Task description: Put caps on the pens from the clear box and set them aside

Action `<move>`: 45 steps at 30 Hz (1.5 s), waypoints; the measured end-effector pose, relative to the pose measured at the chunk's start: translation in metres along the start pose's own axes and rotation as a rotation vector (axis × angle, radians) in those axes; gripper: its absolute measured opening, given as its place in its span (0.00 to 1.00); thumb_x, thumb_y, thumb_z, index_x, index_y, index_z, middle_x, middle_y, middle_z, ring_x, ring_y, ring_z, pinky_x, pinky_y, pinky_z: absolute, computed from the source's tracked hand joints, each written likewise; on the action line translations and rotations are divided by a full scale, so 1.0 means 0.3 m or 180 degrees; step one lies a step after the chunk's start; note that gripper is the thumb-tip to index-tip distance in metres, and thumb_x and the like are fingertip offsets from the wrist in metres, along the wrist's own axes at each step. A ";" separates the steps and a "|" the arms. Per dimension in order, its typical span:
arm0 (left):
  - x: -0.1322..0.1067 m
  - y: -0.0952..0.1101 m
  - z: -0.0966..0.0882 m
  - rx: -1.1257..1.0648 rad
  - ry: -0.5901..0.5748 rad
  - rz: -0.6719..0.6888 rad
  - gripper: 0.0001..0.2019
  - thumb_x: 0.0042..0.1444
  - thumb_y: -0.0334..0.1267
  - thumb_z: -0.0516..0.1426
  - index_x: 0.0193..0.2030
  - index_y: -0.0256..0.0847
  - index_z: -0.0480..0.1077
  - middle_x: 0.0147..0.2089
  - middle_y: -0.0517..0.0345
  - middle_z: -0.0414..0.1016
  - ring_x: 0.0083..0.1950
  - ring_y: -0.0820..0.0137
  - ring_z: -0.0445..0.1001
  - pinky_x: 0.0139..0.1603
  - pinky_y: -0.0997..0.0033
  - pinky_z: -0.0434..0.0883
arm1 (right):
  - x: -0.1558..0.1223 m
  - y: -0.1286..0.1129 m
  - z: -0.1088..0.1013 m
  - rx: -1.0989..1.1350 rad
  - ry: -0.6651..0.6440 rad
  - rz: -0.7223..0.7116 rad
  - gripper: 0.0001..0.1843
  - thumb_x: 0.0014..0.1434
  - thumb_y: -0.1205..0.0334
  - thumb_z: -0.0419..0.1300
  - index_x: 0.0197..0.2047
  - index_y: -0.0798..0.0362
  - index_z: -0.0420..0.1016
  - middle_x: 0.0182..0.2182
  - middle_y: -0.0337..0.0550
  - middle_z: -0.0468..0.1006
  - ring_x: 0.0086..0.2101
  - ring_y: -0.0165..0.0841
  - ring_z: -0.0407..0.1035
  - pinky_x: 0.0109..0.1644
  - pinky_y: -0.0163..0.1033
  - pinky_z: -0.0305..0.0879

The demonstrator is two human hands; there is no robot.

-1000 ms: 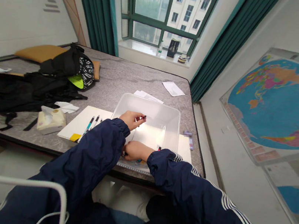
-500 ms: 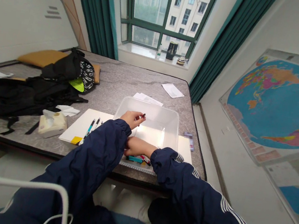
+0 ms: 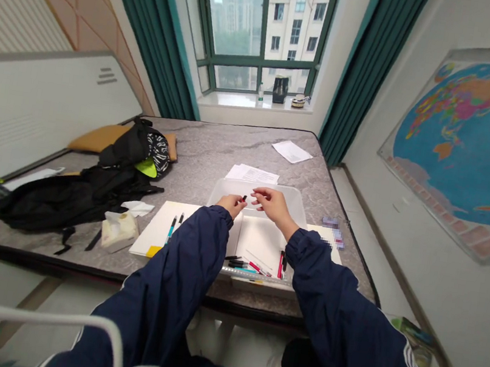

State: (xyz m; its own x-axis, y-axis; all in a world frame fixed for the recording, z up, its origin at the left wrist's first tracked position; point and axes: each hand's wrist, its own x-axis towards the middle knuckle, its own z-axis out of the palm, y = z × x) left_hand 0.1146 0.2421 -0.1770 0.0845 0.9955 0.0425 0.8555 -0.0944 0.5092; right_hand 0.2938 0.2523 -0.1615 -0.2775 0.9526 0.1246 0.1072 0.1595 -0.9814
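Right hand (image 3: 273,204) now beside left hand (image 3: 231,205) (pens (image 3: 251,265) below)

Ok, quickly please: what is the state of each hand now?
Left hand: closed, pinching a small dark pen-like piece over the clear plastic box.
Right hand: fingers curled beside that piece; whether it holds anything cannot be told.

Bedroom in a flat, home setting. Evidence: bed with a bare grey mattress (image 3: 232,145) and a white padded headboard (image 3: 46,98), with a mustard pillow (image 3: 95,138) at the head end. Teal curtains (image 3: 157,29) hang either side of a green-framed window (image 3: 268,27), with residential blocks (image 3: 298,13) outside. Kettle (image 3: 280,89) on the sill. World map (image 3: 478,132) on the right wall. Black backpack (image 3: 67,200) and tissue pack (image 3: 119,229) lie on the mattress.
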 end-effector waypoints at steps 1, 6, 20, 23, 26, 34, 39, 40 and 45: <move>-0.004 0.003 0.002 0.0015 -0.0104 0.0081 0.18 0.56 0.49 0.52 0.39 0.39 0.76 0.24 0.58 0.70 0.28 0.69 0.67 0.31 0.71 0.59 | 0.003 0.001 0.002 0.0191 0.0100 0.0070 0.13 0.58 0.63 0.57 0.46 0.57 0.73 0.42 0.50 0.79 0.33 0.30 0.76 0.28 0.29 0.70; -0.019 0.027 -0.005 0.0009 -0.0281 0.0396 0.19 0.58 0.50 0.50 0.40 0.39 0.75 0.22 0.61 0.67 0.26 0.70 0.64 0.30 0.71 0.58 | 0.002 0.018 0.005 0.0314 0.0108 0.0227 0.11 0.55 0.63 0.60 0.41 0.57 0.75 0.38 0.49 0.80 0.32 0.29 0.75 0.29 0.29 0.70; -0.033 0.039 -0.014 0.0208 -0.0176 0.0328 0.22 0.58 0.54 0.49 0.40 0.40 0.76 0.24 0.58 0.69 0.27 0.69 0.65 0.30 0.70 0.57 | 0.008 0.050 -0.001 -0.0262 -0.0023 -0.0114 0.12 0.55 0.61 0.60 0.41 0.57 0.78 0.35 0.46 0.79 0.32 0.29 0.72 0.30 0.31 0.71; -0.027 0.033 -0.007 0.0219 -0.0297 0.0346 0.22 0.57 0.54 0.50 0.40 0.40 0.77 0.24 0.58 0.69 0.28 0.69 0.66 0.31 0.70 0.58 | 0.009 0.050 -0.004 -0.0690 -0.0083 -0.0238 0.11 0.55 0.60 0.61 0.39 0.56 0.79 0.39 0.47 0.79 0.35 0.31 0.72 0.34 0.34 0.72; -0.024 0.030 -0.005 0.0252 -0.0307 0.0280 0.22 0.57 0.54 0.50 0.41 0.40 0.77 0.24 0.57 0.69 0.28 0.68 0.67 0.31 0.70 0.59 | 0.007 0.044 -0.011 -0.1021 0.0034 -0.0421 0.10 0.56 0.61 0.60 0.40 0.55 0.79 0.42 0.47 0.78 0.39 0.32 0.71 0.40 0.37 0.72; -0.024 0.026 -0.002 0.0419 -0.0406 0.0173 0.20 0.57 0.53 0.52 0.41 0.41 0.77 0.29 0.54 0.74 0.32 0.66 0.70 0.33 0.69 0.61 | 0.004 0.050 -0.015 -0.1539 -0.0025 -0.0687 0.08 0.56 0.65 0.61 0.39 0.54 0.80 0.37 0.44 0.80 0.37 0.31 0.71 0.45 0.35 0.66; -0.018 0.013 0.004 0.0568 -0.0491 0.0176 0.21 0.56 0.54 0.52 0.42 0.42 0.77 0.31 0.53 0.75 0.35 0.65 0.72 0.35 0.69 0.63 | -0.003 0.054 -0.016 -0.1902 -0.0203 -0.0839 0.08 0.57 0.64 0.61 0.39 0.55 0.80 0.37 0.45 0.79 0.36 0.30 0.70 0.44 0.35 0.63; -0.017 0.010 0.004 0.0608 -0.0475 0.0188 0.21 0.56 0.54 0.52 0.42 0.42 0.78 0.32 0.53 0.76 0.35 0.64 0.73 0.36 0.69 0.64 | -0.005 0.053 -0.017 -0.1933 -0.0247 -0.0860 0.08 0.57 0.64 0.60 0.39 0.55 0.80 0.37 0.45 0.79 0.35 0.30 0.70 0.44 0.35 0.63; -0.009 0.004 0.009 0.0593 -0.0185 0.0545 0.19 0.54 0.53 0.56 0.39 0.40 0.79 0.42 0.46 0.76 0.43 0.61 0.73 0.44 0.68 0.66 | -0.018 0.040 -0.017 -0.2045 -0.0312 -0.0970 0.09 0.59 0.63 0.58 0.38 0.56 0.78 0.34 0.44 0.78 0.35 0.31 0.69 0.42 0.34 0.60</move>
State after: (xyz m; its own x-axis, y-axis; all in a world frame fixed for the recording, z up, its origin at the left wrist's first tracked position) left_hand 0.1166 0.2393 -0.1787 0.2608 0.9634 0.0622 0.9051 -0.2664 0.3315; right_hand 0.3013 0.2503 -0.1732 -0.4659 0.8185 0.3361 0.5437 0.5645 -0.6210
